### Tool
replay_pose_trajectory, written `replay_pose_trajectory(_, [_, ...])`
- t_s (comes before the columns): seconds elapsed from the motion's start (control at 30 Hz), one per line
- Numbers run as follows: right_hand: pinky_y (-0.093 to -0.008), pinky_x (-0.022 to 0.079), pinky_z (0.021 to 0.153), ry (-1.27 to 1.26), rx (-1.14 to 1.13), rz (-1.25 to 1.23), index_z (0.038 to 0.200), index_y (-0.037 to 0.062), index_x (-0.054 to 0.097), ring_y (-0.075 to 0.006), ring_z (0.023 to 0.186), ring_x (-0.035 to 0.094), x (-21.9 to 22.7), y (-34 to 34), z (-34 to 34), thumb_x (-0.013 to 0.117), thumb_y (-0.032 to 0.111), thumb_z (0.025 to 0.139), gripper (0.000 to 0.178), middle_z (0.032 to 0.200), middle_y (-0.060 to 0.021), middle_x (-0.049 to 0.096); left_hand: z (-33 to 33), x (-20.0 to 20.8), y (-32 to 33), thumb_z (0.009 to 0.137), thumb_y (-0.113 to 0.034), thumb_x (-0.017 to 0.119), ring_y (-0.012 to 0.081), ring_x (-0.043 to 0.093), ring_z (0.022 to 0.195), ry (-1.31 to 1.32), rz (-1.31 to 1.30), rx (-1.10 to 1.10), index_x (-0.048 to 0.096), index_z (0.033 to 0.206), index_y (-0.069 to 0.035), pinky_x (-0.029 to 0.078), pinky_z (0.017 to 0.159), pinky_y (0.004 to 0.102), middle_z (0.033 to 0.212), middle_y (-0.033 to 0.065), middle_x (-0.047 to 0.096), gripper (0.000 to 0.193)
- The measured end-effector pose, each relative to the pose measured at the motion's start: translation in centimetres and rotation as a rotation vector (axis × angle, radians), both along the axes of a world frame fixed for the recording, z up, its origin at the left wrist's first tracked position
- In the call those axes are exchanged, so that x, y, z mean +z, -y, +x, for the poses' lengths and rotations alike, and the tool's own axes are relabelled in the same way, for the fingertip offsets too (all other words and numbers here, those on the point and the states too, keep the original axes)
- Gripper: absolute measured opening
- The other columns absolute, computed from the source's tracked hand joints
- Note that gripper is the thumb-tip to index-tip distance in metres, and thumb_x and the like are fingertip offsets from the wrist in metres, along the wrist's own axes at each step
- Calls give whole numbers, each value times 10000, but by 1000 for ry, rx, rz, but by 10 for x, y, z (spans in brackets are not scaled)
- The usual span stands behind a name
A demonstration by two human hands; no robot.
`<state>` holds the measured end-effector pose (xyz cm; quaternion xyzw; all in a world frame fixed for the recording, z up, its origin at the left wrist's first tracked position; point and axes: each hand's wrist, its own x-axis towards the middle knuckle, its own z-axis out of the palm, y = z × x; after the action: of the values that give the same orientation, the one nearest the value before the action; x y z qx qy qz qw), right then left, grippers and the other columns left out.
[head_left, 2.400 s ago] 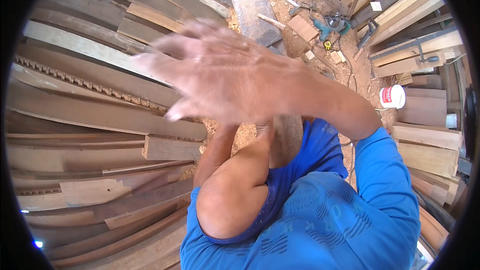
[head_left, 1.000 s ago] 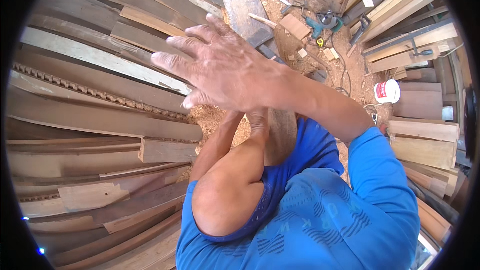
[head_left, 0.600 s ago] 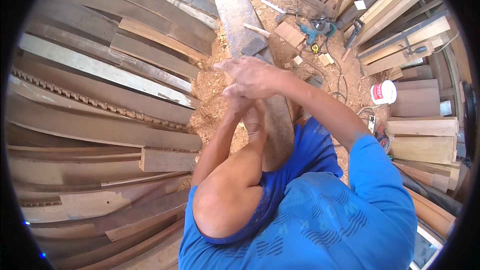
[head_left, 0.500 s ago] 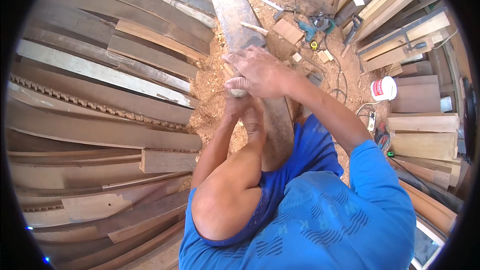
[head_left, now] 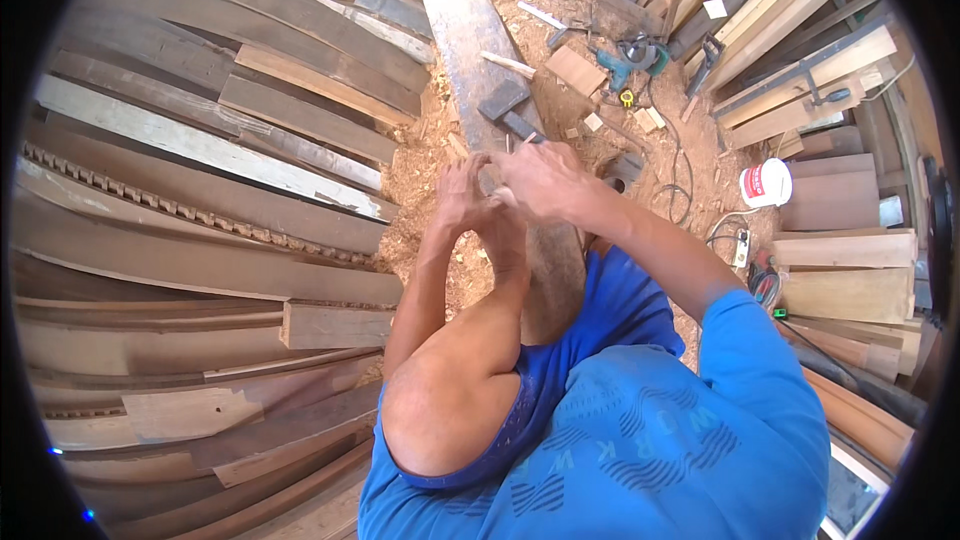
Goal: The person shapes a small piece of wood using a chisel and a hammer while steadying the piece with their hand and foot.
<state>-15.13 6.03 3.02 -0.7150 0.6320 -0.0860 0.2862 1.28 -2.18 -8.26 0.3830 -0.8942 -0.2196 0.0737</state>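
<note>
My left hand (head_left: 462,192) has its fingers curled at the side of a small pale piece (head_left: 488,178), which is mostly hidden between my hands. My right hand (head_left: 545,180) meets it from the other side, fingers bent and closed; what they grip is covered. Below both hands my left foot and ankle (head_left: 502,240) rest against a long worn plank (head_left: 455,15). Just beyond my right hand, a mallet (head_left: 503,98) with a dark block head lies on the plank, its handle pointing toward that hand. A thin wood strip (head_left: 508,64) lies farther up.
Stacked boards (head_left: 220,230) line the left side. Shavings and offcuts cover the floor (head_left: 680,125). To the right are a teal power tool (head_left: 620,65), a tape measure (head_left: 627,98), a handsaw (head_left: 707,60), a white bucket (head_left: 766,183), cables and more boards (head_left: 845,250).
My right hand has drawn back toward me and its fingers have curled in, uncovering the mallet. My left hand has come up beside the pale piece.
</note>
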Motion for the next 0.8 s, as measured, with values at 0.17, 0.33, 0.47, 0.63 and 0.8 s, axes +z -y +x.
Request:
replay_pose_trajectory(0.17, [-412,550,751,-174,-129,23,1032,-66,598,-368,844,692,-40,-60,-12,589,116,731,352,878,-201,697,-25,-24,-20,766,-413,668,344,645,1025,232,330,39,612,1199,-67,490,906,412,1061,173,690,556])
replay_pose_trajectory(0.33, [-455,528,812,-145,-164,309,1103,-94,519,-404,936,663,-73,-82,-16,589,123,720,446,937,-262,673,-10,-32,-7,794,-432,592,343,637,1054,-34,600,179,677,1129,-66,481,933,389,1085,207,675,503])
replay_pose_trajectory(0.47, [-507,495,827,154,-375,250,1108,-84,495,-467,972,619,-162,-95,-13,563,117,728,436,955,-328,632,-25,-16,-14,798,-349,589,322,676,938,96,467,196,677,1117,-60,513,838,388,953,202,697,439])
replay_pose_trajectory(0.63, [-460,484,764,440,-535,65,974,-63,557,-412,841,639,-163,-99,-11,617,226,766,361,861,-296,626,-18,-9,-18,858,-150,612,226,723,834,-185,314,221,644,987,-14,557,721,320,917,155,726,191])
replay_pose_trajectory(0.8, [-447,485,758,598,-395,95,991,-2,581,-372,854,645,-124,-89,-52,605,208,775,302,849,-223,642,-16,17,-21,909,-91,559,210,717,870,-382,328,238,607,1002,8,557,736,301,913,157,725,145])
